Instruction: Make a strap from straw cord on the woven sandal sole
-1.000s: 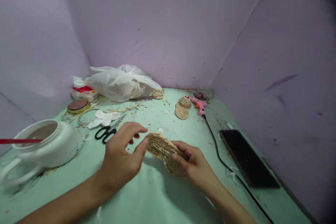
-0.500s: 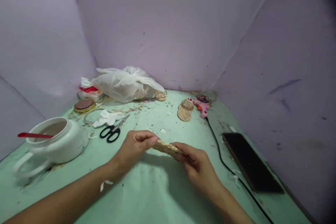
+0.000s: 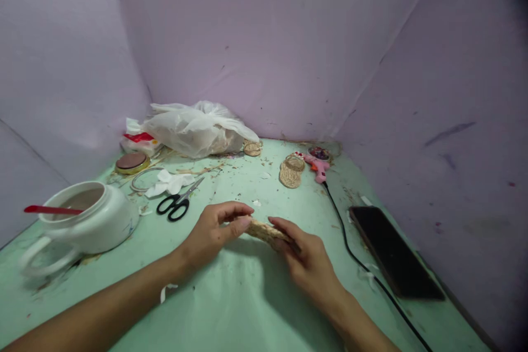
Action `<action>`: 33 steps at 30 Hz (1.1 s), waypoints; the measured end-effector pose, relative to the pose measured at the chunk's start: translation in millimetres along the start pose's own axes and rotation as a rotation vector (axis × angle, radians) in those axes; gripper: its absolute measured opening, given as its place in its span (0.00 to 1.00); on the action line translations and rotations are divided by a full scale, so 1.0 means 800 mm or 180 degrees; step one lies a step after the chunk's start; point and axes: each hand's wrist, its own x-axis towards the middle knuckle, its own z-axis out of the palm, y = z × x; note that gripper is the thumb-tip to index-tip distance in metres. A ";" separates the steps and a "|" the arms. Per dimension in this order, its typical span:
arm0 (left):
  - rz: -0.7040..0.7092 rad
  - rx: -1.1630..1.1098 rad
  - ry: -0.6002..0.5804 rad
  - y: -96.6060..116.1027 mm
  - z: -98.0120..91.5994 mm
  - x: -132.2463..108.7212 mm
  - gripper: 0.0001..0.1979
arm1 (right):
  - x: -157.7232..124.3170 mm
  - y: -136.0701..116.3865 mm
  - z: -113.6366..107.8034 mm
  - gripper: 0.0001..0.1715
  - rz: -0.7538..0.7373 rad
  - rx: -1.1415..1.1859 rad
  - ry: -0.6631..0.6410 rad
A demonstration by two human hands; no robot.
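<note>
Between my hands, just above the green table, is a flat piece of braided straw [image 3: 264, 231], seen nearly edge-on. My left hand [image 3: 218, 226] pinches its left end between thumb and fingers. At the other end, my right hand [image 3: 307, 253] grips it, thumb below and index finger lifted a little off the upper edge. My fingers hide both ends of the piece. Farther back lies a small woven straw slipper shape [image 3: 291, 171], touching a pink glue gun [image 3: 319, 169]. Black-handled scissors [image 3: 178, 204] rest beyond my left hand.
At left stands a white pot [image 3: 103, 220] with a red stick [image 3: 53, 209] in it. A plastic bag [image 3: 193, 129], a round tin [image 3: 132, 162] and a straw disc [image 3: 252, 148] sit at the back. A black cable [image 3: 344, 236] runs past a phone [image 3: 394, 250] on the right.
My left fingers and right index finger have lifted slightly from the straw piece's upper edge. The piece stays held in about the same place.
</note>
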 end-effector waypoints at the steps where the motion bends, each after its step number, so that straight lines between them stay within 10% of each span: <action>1: -0.0008 0.0016 -0.0046 -0.002 0.000 0.001 0.15 | 0.002 -0.001 0.000 0.19 0.0335 0.0354 -0.0055; 13: -0.1003 -0.1373 0.0540 -0.035 -0.006 0.021 0.13 | 0.026 0.014 -0.029 0.20 0.2050 0.2616 -0.0121; 23: -0.1598 -0.0582 -0.0761 -0.024 0.014 0.004 0.12 | 0.031 0.016 -0.029 0.21 0.1621 0.3876 0.0375; 28: -0.0601 0.1547 -0.0254 -0.022 0.018 0.000 0.15 | 0.033 0.029 -0.018 0.27 0.1389 0.3148 0.0778; 33: -0.0387 0.1678 -0.0261 -0.039 0.014 0.002 0.14 | 0.028 0.033 -0.045 0.12 0.1436 0.0924 0.0854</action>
